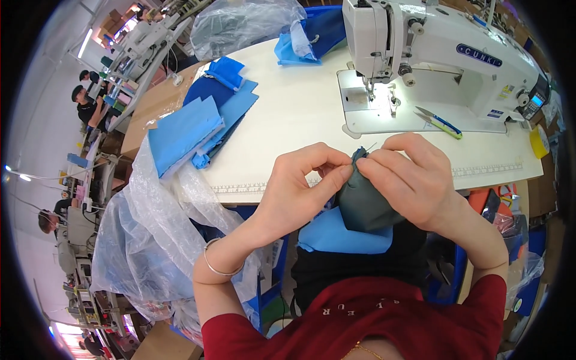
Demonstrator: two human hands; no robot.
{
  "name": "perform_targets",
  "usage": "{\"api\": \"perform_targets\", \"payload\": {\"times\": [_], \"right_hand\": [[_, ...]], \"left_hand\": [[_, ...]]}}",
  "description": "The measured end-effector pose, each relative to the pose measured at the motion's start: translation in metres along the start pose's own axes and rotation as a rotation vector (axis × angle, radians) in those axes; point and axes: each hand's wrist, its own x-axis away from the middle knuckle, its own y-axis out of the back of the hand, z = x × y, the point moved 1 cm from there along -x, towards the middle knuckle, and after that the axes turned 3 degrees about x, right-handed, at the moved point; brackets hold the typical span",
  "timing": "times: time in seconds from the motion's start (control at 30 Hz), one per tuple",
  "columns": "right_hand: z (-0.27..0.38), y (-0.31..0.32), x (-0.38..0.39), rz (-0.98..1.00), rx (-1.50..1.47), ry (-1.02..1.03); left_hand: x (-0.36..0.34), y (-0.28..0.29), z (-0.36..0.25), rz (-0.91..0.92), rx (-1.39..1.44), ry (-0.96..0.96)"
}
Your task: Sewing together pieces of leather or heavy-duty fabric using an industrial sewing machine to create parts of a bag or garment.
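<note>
Both hands meet over my lap, just off the table's front edge, pinching the gathered top of a dark green fabric piece [367,207]. My left hand [303,186] grips it between thumb and forefinger. From the other side my right hand [414,177] is closed on the same bunched edge, and a thin thread-like end sticks up between the fingertips. A bright blue fabric piece [348,239] hangs below the green cloth and lies on my lap. Whether the two are joined is hidden.
A white sewing machine [444,48] stands at the back right of the table [288,108]. Thread snips [441,123] lie before it. Blue fabric pieces [186,129] are stacked at the left, above a clear plastic bag [150,240]. Yellow tape [539,141] is at the right edge.
</note>
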Motion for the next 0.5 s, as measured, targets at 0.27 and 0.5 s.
{"api": "perform_targets", "payload": {"times": [0.27, 0.5], "right_hand": [[-0.004, -0.003, -0.006, 0.017, 0.039, 0.116], [-0.015, 0.009, -0.008, -0.008, -0.111, -0.087]], "left_hand": [[-0.002, -0.001, 0.003, 0.049, 0.229, 0.160], [-0.001, 0.006, 0.008, 0.007, 0.256, 0.179]]}}
